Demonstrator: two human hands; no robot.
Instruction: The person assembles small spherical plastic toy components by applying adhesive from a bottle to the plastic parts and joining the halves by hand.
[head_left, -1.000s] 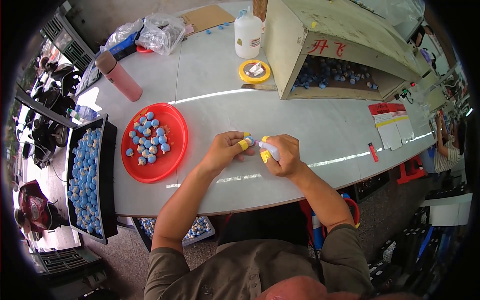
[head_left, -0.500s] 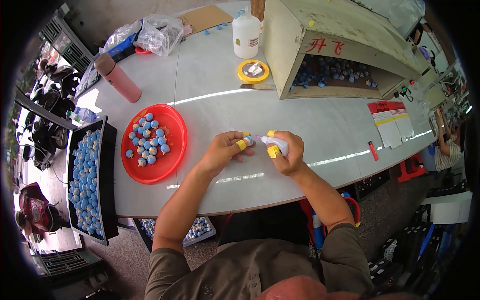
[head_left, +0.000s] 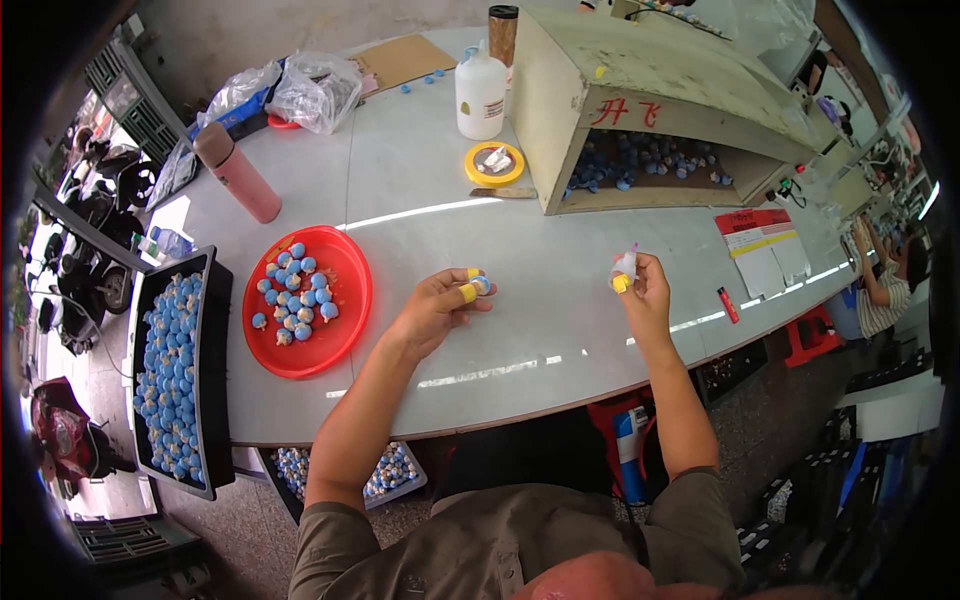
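Note:
Pinched between the thumb and fingers of my left hand [head_left: 432, 315] is a small blue-and-white ball [head_left: 482, 285], held just above the grey table. My right hand [head_left: 650, 295], well off to the right, is closed round a small translucent squeeze bottle [head_left: 625, 265] whose pinkish nozzle points up and away. Yellow tape wraps fingers on both hands. Left of my left hand lies a round red plate [head_left: 350, 345] with several blue balls [head_left: 302, 330] with pale tips. A black crate [head_left: 222, 400] full of similar balls stands at the table's left end.
A pink flask [head_left: 245, 180], white bottle [head_left: 481, 100], yellow tape roll [head_left: 517, 165] and a flat blade [head_left: 503, 193] stand or lie farther back. At far right is an open-fronted box [head_left: 545, 120] holding blue pieces. A red lighter [head_left: 728, 306] lies near papers [head_left: 765, 268].
My right hand has swung right with the squeeze bottle, away from the ball, and its nozzle has turned from pointing left to up. My left hand has shifted slightly left, still holding the ball.

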